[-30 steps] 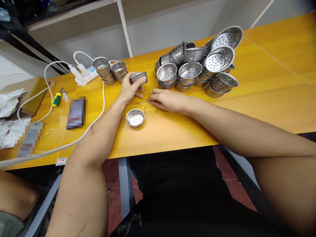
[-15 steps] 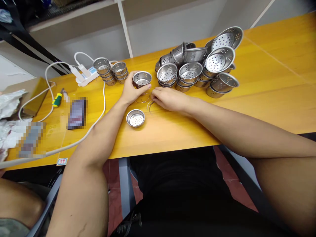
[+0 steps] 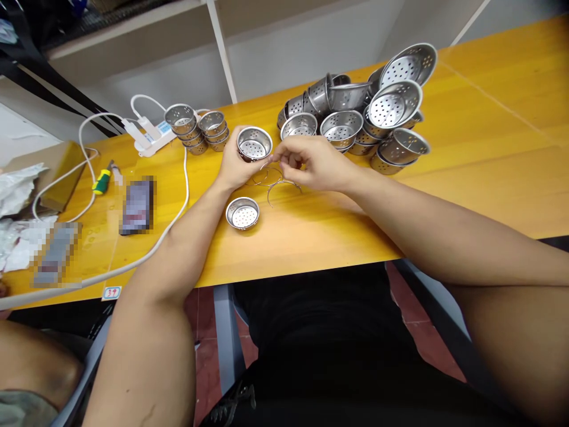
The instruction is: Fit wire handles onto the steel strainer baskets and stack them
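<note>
My left hand is wrapped round a small perforated metal filter basket, its rim upward. My right hand hovers just right of that basket, fingers bent and thumb apart from them, with nothing visible in the grip. Its fingertips come close to my left thumb; whether they touch, I cannot tell. Thin wire rings lie on the table below both hands, partly hidden by the right one. Nearer to me, a second basket stands alone with its opening up.
Many similar baskets are piled at the back right, and two short stacks stand left of my hands. A power strip, white cable, screwdriver and blurred phone are on the left. Another person's leg shows at lower left.
My right hand has risen slightly and its fingers have spread from a tight pinch near the wire rings. More of the rings shows. The left hand keeps its basket nearly still.
</note>
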`<action>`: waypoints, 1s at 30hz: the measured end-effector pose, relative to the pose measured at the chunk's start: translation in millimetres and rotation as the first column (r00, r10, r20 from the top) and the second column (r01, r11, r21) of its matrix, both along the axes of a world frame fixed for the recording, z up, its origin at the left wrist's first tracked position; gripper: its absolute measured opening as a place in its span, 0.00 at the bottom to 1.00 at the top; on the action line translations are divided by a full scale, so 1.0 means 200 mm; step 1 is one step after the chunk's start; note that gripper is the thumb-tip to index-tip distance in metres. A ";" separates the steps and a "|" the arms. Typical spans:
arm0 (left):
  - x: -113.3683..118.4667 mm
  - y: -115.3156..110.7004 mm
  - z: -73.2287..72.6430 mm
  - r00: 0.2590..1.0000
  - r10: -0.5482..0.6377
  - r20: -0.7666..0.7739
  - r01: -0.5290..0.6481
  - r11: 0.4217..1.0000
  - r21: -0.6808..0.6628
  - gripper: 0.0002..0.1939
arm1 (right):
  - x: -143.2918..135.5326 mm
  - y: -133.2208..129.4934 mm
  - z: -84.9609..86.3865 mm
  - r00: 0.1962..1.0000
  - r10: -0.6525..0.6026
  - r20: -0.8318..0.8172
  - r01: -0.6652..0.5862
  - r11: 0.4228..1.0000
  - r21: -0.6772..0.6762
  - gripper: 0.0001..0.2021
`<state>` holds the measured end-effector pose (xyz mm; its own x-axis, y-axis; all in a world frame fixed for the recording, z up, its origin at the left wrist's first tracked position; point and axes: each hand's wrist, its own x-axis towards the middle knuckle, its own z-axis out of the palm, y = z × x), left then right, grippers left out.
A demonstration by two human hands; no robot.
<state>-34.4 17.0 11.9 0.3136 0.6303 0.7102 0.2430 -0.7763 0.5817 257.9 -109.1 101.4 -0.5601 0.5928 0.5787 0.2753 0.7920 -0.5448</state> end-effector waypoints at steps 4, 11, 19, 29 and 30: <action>0.03 -0.02 0.01 0.999 -0.038 -0.008 0.038 0.999 0.019 0.56 | 0.00 0.01 -0.01 0.994 -0.063 -0.094 0.055 0.995 -0.088 0.18; 0.06 -0.02 0.00 0.996 -0.090 -0.006 0.090 0.993 0.071 0.56 | 0.03 0.09 -0.05 0.966 -0.200 -0.165 0.191 0.979 -0.069 0.30; 0.06 -0.04 0.00 0.998 -0.054 -0.021 0.056 0.996 0.070 0.56 | 0.06 0.11 -0.04 0.931 -0.330 -0.156 0.331 0.943 -0.019 0.28; 0.08 -0.05 0.03 0.993 -0.112 -0.025 0.113 0.991 0.065 0.59 | 0.02 0.08 -0.02 0.914 -0.396 -0.085 0.396 0.918 -0.010 0.23; 0.08 -0.06 0.03 0.993 -0.112 -0.023 0.113 0.992 0.063 0.58 | 0.02 0.08 -0.02 0.916 -0.389 -0.098 0.390 0.921 -0.013 0.24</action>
<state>-18.8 5.5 18.6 0.3940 0.5434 0.7413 0.1623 -0.8350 0.5258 262.3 -93.3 97.1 -0.2270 0.7486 0.6229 0.5093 0.6365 -0.5793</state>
